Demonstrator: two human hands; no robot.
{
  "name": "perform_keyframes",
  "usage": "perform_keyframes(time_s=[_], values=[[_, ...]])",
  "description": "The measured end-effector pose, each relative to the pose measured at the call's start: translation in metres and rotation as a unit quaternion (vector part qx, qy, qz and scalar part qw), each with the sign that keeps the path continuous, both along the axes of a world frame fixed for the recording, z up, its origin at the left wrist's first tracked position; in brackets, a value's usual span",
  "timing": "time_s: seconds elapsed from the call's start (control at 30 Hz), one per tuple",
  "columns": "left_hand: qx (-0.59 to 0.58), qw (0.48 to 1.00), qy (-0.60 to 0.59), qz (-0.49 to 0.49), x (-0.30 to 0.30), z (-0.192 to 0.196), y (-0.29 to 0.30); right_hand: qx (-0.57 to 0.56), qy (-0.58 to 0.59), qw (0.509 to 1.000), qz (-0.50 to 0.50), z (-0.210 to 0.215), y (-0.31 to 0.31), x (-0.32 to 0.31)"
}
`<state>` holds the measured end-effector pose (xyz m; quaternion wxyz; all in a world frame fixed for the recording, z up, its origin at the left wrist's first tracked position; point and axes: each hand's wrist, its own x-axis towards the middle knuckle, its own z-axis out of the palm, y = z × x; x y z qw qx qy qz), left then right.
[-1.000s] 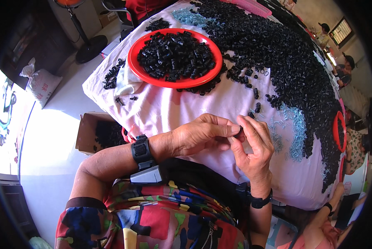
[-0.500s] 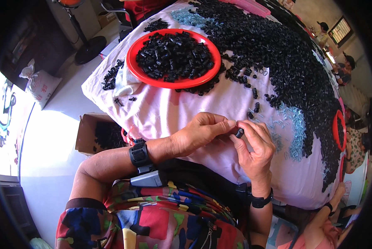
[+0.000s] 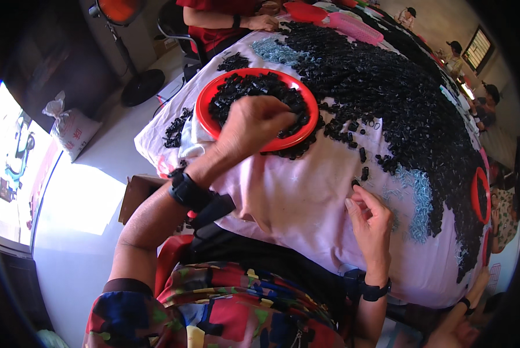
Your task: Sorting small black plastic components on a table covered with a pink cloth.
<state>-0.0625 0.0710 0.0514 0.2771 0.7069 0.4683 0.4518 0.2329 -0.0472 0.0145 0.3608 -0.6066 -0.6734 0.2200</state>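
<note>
Left hand (image 3: 254, 124) is reaching forward over the red round tray (image 3: 213, 95), which is lying at about 11 o'clock from the person's torso on the pink cloth (image 3: 289, 197) covering the tabletop. The left fingers are curled downward into the heap of small black plastic parts (image 3: 242, 87) filling the tray; the fingertips are hidden among the parts, so whether they are pinching anything cannot be told. A black wrist device (image 3: 187, 190) is sitting on the left wrist. Right hand (image 3: 371, 223) is resting low at about 2 o'clock from the torso, on the cloth, with its fingers (image 3: 353, 206) loosely bent and partly spread, palm turned inward; the fingertips are lying just beside a single loose black part (image 3: 356, 182), and no firm hold on it is showing. A black band (image 3: 376, 288) is circling the right wrist. A broad spread of black parts (image 3: 399, 93) is covering the tabletop from 12 to 3 o'clock, with a patch of small silvery pieces (image 3: 419, 197) near its lower edge. A second red tray (image 3: 481, 194) is lying at 3 o'clock. A cardboard box (image 3: 135, 194) is sitting on the floor at 9 o'clock, beside the tabletop edge.
</note>
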Motion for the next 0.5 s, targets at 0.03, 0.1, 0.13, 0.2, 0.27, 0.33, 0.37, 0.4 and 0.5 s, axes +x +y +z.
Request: perform_keyframes(time_s=[0.03,0.1,0.13,0.2,0.27,0.33,0.37,0.4,0.5], values=[[-0.020,0.998,0.032,0.055,-0.005,0.005,0.004,0.002,0.002,1.000,-0.005,-0.002,0.002,0.002],[0.115,0.973,0.146,0.138,-0.009,0.001,0.014,0.082,-0.066,0.994,-0.012,-0.010,0.006,0.006],[0.116,0.973,0.147,0.135,-0.004,0.000,0.017,0.082,-0.066,0.994,-0.016,-0.011,0.007,0.006],[0.152,0.982,0.099,0.056,0.016,-0.003,0.020,0.080,-0.048,0.996,-0.009,-0.013,0.009,0.006],[0.115,0.984,0.131,-0.034,0.049,-0.008,0.026,0.102,-0.070,0.992,-0.007,-0.016,0.008,0.010],[0.129,0.973,0.180,-0.062,0.086,-0.020,0.033,0.138,-0.087,0.987,-0.001,-0.019,0.008,0.011],[0.155,0.964,0.210,-0.057,0.099,-0.033,0.041,0.140,-0.086,0.986,0.000,-0.019,0.010,0.009],[0.163,0.956,0.240,-0.045,0.109,-0.039,0.045,0.140,-0.083,0.987,0.003,-0.020,0.010,0.008],[0.148,0.929,0.339,-0.017,0.127,-0.050,0.055,0.142,-0.074,0.987,0.001,-0.022,0.010,0.006]])
